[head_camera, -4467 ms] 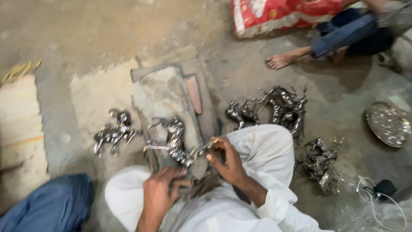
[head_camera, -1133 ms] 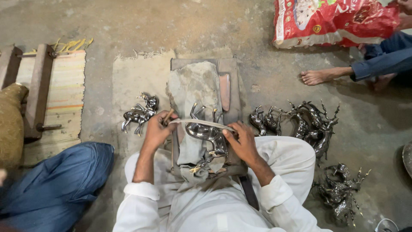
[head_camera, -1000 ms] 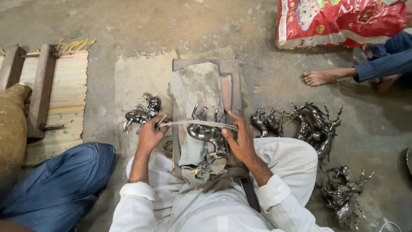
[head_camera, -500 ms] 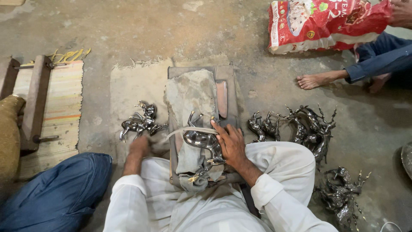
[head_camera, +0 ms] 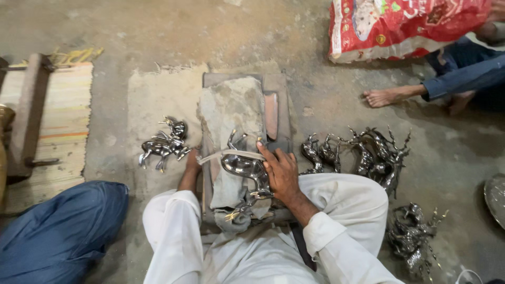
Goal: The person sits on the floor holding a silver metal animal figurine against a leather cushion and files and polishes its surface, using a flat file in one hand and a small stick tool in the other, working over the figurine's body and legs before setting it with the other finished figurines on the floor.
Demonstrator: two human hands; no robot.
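A shiny metal deer figurine is seen lying on its side on a grey cloth-covered block, at the block's near end, between the person's white-clad knees. The right hand is laid over the figurine's right side, fingers spread and pressing it down rather than wrapped around it. A pale strip is stretched across the figurine's upper part, reaching from the right hand's fingertips to the block's left edge. The left hand is mostly hidden at that left edge; whether it is clenched on the strip cannot be told. Left of the block, two finished deer figurines are lying on the floor. Right of the block, a heap of similar figurines is noted.
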